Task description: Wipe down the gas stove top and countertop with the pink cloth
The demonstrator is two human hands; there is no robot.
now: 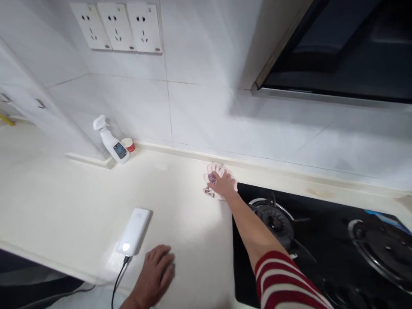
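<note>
Right hand [222, 184] over patterned cloth [213, 167], left hand [155, 274] near white power bank [134, 231] — each grip loosely apart.

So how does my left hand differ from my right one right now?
Your right hand lies on a patterned cloth; your left hand rests on the counter, holding nothing. The right hand is farther out, by the corner of the hob; the left hand is closer, beside a white corded device. A striped sleeve shows on the right arm, none by the left hand. Both are bare.
</note>
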